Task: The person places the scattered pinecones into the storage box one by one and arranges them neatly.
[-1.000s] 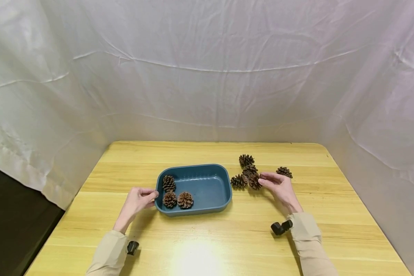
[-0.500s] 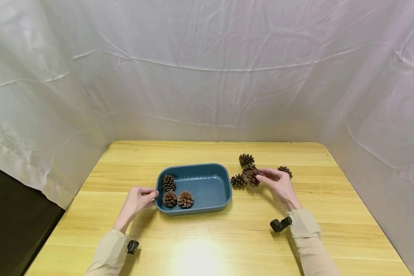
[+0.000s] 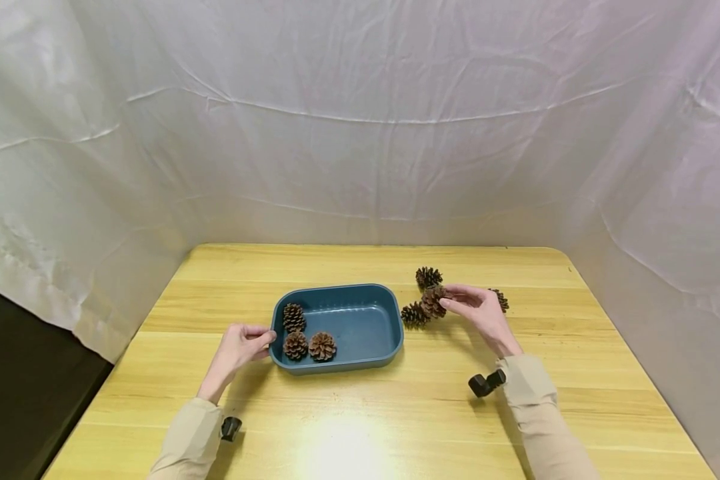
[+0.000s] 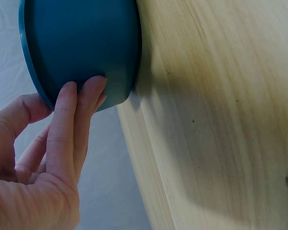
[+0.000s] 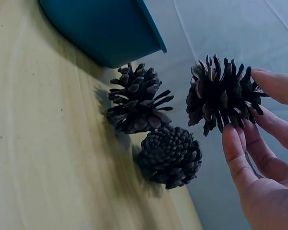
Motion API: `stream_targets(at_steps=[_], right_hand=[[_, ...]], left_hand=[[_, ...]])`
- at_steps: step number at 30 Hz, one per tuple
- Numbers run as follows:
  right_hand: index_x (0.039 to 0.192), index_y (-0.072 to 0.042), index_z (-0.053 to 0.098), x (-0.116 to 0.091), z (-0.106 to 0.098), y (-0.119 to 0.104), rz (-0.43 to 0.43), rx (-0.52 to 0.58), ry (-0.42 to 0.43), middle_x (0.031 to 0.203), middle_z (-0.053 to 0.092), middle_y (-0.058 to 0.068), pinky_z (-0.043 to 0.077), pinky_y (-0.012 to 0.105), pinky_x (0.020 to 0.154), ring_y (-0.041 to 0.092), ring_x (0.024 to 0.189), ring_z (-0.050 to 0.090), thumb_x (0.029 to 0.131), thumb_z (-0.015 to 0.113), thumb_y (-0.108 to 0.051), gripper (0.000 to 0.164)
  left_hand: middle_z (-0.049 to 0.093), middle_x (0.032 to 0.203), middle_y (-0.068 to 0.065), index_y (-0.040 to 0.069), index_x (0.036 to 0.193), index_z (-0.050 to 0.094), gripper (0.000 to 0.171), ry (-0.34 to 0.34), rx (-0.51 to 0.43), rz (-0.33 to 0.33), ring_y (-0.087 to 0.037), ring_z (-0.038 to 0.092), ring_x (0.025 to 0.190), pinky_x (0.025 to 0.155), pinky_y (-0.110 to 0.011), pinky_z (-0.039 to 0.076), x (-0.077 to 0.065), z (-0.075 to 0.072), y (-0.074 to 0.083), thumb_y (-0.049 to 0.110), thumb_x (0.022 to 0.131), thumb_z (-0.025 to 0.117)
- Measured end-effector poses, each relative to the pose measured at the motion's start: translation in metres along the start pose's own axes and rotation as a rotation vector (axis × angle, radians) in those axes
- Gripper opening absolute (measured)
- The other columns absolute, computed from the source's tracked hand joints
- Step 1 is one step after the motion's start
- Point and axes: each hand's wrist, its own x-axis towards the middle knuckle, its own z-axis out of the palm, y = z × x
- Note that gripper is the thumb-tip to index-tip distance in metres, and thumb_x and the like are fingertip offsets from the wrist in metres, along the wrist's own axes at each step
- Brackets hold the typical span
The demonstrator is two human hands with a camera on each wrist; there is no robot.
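My left hand [image 3: 238, 350] pinches the left end of a blue rectangular tub [image 3: 360, 365], thumb at the rim. In the left wrist view its fingers [image 4: 61, 129] lie along the outside of the tub wall [image 4: 81, 43]. Three brown pine cones, one of them at the front [image 3: 322, 347], sit in the tub's left part. To the right of the tub, my right hand [image 3: 483, 317] holds a pine cone [image 5: 223, 96] between thumb and fingertips, raised off the table. Below it in the right wrist view are two more pine cones, one upright [image 5: 139, 98] and one lying [image 5: 170, 155].
On the wooden table [image 3: 444, 420], a pine cone [image 3: 429, 277] lies toward the back and another [image 3: 415, 315] close to the tub's right end. Beyond the right hand is a partly hidden pine cone [image 3: 501, 300]. A pale curtain [image 3: 360, 180] hangs around the table.
My right hand has lifted the pine cone from the group and moved it slightly up and to the left. The left hand and the tub have stayed in place.
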Motion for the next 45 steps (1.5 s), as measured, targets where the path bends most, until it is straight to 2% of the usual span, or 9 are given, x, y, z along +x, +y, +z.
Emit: stream_targets(at_steps=[6,10,15,23,32,35,40,45], right_hand=[[0.134,0.002,0.059,0.006,0.004,-0.008,-0.005,-0.055,-0.048,0.119,0.072,-0.001,0.058,0.017,0.091,0.004,0.098,0.067,0.09,0.076,-0.017,0.051],[0.134,-0.003,0.062,0.01,0.009,-0.014,0.015,-0.081,-0.075,0.119,0.073,0.002,0.059,0.022,0.09,0.005,0.097,0.068,0.089,0.078,-0.022,0.051],[0.133,-0.003,0.062,0.015,0.018,-0.023,0.018,-0.103,-0.117,0.124,0.07,0.009,0.06,0.028,0.09,0.011,0.099,0.067,0.088,0.079,-0.023,0.052],[0.127,-0.002,0.066,0.025,0.037,-0.035,-0.001,-0.128,-0.167,0.126,0.068,0.021,0.06,0.02,0.083,0.011,0.096,0.065,0.085,0.081,-0.017,0.047],[0.124,-0.002,0.068,0.035,0.058,-0.045,-0.004,-0.139,-0.203,0.118,0.07,0.022,0.06,0.022,0.078,0.011,0.09,0.064,0.084,0.082,-0.015,0.045],[0.123,-0.002,0.068,0.038,0.064,-0.047,0.0,-0.149,-0.22,0.115,0.07,0.02,0.062,0.031,0.082,0.012,0.089,0.065,0.084,0.081,-0.016,0.044],[0.121,-0.004,0.069,0.042,0.073,-0.052,-0.002,-0.155,-0.252,0.119,0.069,0.018,0.063,0.039,0.084,0.015,0.092,0.064,0.085,0.081,-0.018,0.041],[0.12,-0.006,0.07,0.047,0.082,-0.054,-0.012,-0.173,-0.273,0.12,0.068,0.017,0.062,0.034,0.081,0.017,0.093,0.063,0.085,0.081,-0.018,0.039]], left_hand=[[0.071,0.112,-0.033,-0.02,0.119,0.062,0.033,-0.001,-0.002,-0.003,-0.013,0.074,0.082,0.074,-0.023,0.066,0.001,0.0,0.0,0.004,0.097,0.064],[0.071,0.111,-0.032,-0.02,0.119,0.062,0.033,0.0,0.001,-0.008,-0.013,0.074,0.082,0.073,-0.022,0.066,0.001,-0.001,0.0,0.004,0.097,0.064],[0.071,0.112,-0.032,-0.02,0.119,0.062,0.033,-0.001,-0.004,-0.01,-0.013,0.074,0.082,0.074,-0.023,0.066,0.001,0.0,-0.001,0.004,0.097,0.064],[0.07,0.113,-0.033,-0.02,0.119,0.062,0.033,-0.002,-0.009,-0.004,-0.013,0.074,0.084,0.076,-0.024,0.066,0.001,0.0,0.0,0.004,0.096,0.064],[0.071,0.112,-0.032,-0.02,0.119,0.062,0.032,-0.002,-0.006,-0.01,-0.015,0.075,0.084,0.076,-0.025,0.066,0.001,0.0,-0.001,0.003,0.096,0.064],[0.071,0.111,-0.032,-0.02,0.119,0.062,0.032,-0.001,-0.004,-0.007,-0.016,0.075,0.084,0.076,-0.025,0.066,0.001,0.0,-0.001,0.003,0.096,0.064],[0.07,0.112,-0.033,-0.021,0.119,0.062,0.032,-0.002,-0.007,0.003,-0.016,0.075,0.084,0.076,-0.025,0.066,0.001,0.0,-0.001,0.003,0.096,0.063],[0.07,0.112,-0.033,-0.021,0.119,0.062,0.032,0.0,0.0,0.009,-0.017,0.075,0.085,0.075,-0.025,0.066,0.001,0.0,-0.001,0.002,0.097,0.063]])
